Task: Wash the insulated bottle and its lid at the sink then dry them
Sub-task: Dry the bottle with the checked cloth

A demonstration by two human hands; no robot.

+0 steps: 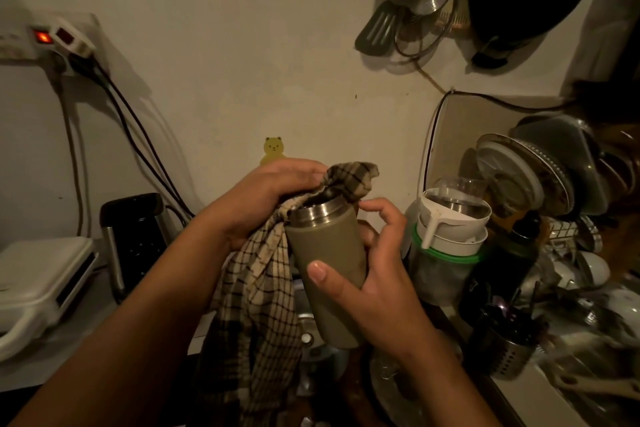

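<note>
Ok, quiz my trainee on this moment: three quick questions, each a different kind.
1. True or false: the lid is on the bottle.
2. Fill in: the left hand holds a checked ___ at the bottle's steel mouth.
3. Which hand has its grip round the bottle's body? A. left hand B. right hand
Key: 1 false; 2 cloth; 3 B.

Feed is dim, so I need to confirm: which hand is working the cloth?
The left hand: it grips the checked cloth at the mouth of the bottle; the right hand only holds the bottle by its body.
</note>
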